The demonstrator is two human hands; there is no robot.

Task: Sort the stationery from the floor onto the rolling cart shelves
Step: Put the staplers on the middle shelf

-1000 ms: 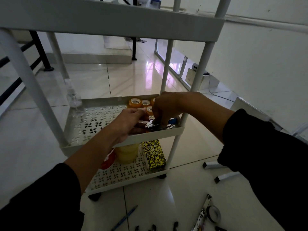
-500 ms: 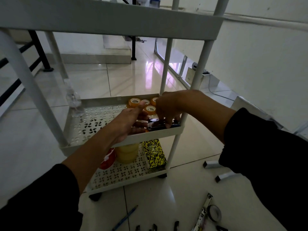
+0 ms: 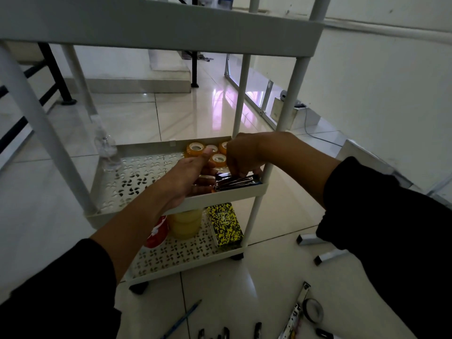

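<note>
A white rolling cart stands before me; its middle shelf [image 3: 137, 177] holds several small orange tape rolls [image 3: 195, 149] at the back right corner. Dark metal staplers [image 3: 236, 182] lie in the shelf's front right corner. My right hand [image 3: 244, 156] reaches over them, fingertips curled down onto the staplers. My left hand [image 3: 188, 178] rests inside the shelf just left of them, thumb raised, fingers hidden behind the shelf rim. The bottom shelf [image 3: 171, 255] carries a yellow speckled box [image 3: 225, 223], yellow tape rolls [image 3: 186, 221] and a red-white roll [image 3: 156, 236].
On the tiled floor lie a blue pen [image 3: 182, 319], a black tape roll [image 3: 313, 310], a ruler-like strip [image 3: 297, 311], dark clips [image 3: 227, 332] and two metal bars [image 3: 330, 256]. The cart's top shelf [image 3: 159, 25] spans overhead. A wall runs along the right.
My right hand has lifted slightly, uncovering more of the staplers, which lie lower in the corner. My left thumb has risen; the view shifted a little.
</note>
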